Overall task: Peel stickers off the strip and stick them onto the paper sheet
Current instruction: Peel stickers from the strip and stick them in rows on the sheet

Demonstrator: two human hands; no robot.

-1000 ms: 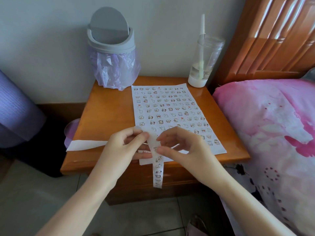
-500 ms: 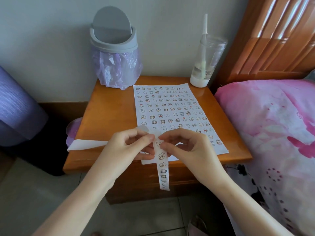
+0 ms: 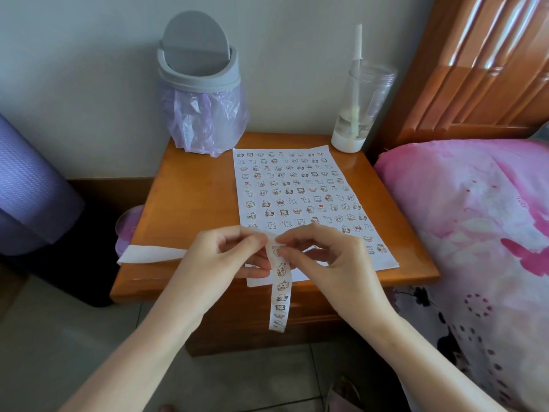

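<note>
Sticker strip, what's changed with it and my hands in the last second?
The right hand moved its fingers up the strip toward the left hand, which still pinches its top end. Strip still hangs past the table edge; paper sheet, bin, cup unmoved.

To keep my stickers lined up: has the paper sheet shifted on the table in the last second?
No. The paper sheet still overhangs the front edge of the table, far corner beside the cup.

- The strip (image 3: pixel 280 304), narrow and white, is hanging straight down past the sheet's near edge, carrying small cartoon stickers (image 3: pixel 281 267).
- The paper sheet (image 3: pixel 386 260) is lying flat, bearing rows of stickers.
</note>
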